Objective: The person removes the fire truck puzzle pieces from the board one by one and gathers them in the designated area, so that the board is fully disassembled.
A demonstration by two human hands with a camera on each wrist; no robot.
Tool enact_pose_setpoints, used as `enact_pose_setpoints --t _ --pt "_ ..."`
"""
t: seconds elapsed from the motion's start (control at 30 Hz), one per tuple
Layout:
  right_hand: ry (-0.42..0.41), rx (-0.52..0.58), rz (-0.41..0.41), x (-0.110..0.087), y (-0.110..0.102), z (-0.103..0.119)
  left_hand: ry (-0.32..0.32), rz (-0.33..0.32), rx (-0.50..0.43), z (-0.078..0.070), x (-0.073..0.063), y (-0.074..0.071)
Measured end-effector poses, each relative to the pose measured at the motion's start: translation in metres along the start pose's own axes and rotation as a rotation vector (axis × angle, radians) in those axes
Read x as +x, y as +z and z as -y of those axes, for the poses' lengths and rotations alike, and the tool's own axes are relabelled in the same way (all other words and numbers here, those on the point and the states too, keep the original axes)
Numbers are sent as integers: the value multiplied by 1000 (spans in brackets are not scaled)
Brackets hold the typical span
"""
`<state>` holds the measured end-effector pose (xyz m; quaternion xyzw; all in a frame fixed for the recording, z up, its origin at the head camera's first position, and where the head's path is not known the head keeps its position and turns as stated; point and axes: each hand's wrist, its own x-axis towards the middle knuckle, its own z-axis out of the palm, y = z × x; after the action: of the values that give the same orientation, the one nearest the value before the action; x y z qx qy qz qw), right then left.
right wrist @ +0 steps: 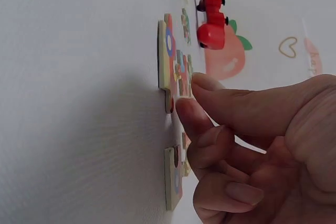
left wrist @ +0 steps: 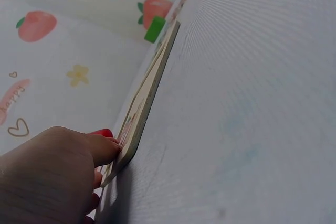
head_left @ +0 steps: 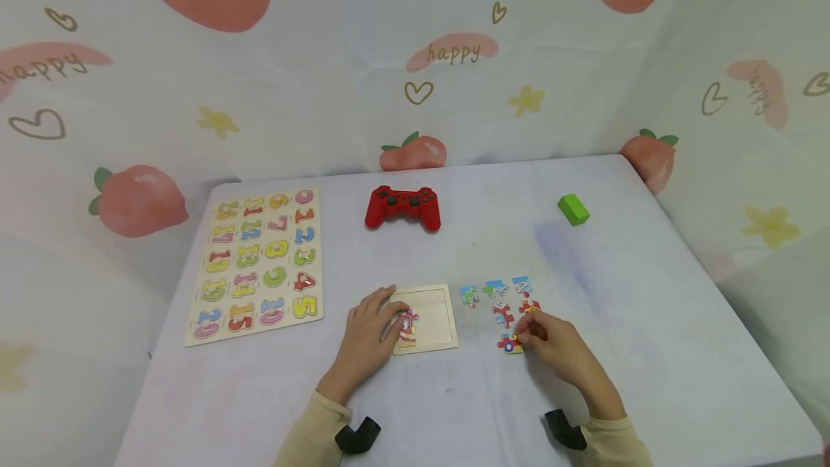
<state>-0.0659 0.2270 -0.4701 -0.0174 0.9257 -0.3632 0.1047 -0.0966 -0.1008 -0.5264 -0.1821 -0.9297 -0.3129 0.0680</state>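
Observation:
A square wooden puzzle tray [head_left: 436, 319] lies flat with one picture piece [head_left: 408, 328] inside its left side. My left hand [head_left: 368, 332] holds the tray by its left edge, one finger lying over that piece and the thumb near the front corner. My right hand [head_left: 556, 347] hovers with bent fingers at a puzzle piece bearing a blue wheel [head_left: 509, 344]. In the right wrist view the thumb and index fingertips [right wrist: 190, 113] stand apart just above the pieces; firm contact is not visible. Another piece [right wrist: 173, 179] lies beneath the hand.
Several loose puzzle pieces [head_left: 496, 288] lie right of the tray. Farther back sit a red game controller [head_left: 403, 207] and a green block [head_left: 573, 209]. A wooden number board [head_left: 256, 265] occupies the table's left side. A printed cloth hangs behind.

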Motion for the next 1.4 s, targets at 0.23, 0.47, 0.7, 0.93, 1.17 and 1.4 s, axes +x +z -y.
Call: enact_pose_setpoints --t 0.23,0.47,0.7,0.93,1.17,1.4 --pt "-26 -17 -31 -2 4 0 18 0 3 2 0 1" --pt "-46 -36 -56 -4 6 4 29 5 -3 1 0 -1" --pt "-90 -17 -59 1 14 14 17 15 -15 2 -1 -1" --pt "-133 -27 -1 13 31 43 18 -2 -23 2 -1 -1" --pt "-272 -70 54 30 66 79 20 -2 -27 6 -1 -2" --pt "-334 -148 78 48 93 101 52 34 -71 11 1 -4"
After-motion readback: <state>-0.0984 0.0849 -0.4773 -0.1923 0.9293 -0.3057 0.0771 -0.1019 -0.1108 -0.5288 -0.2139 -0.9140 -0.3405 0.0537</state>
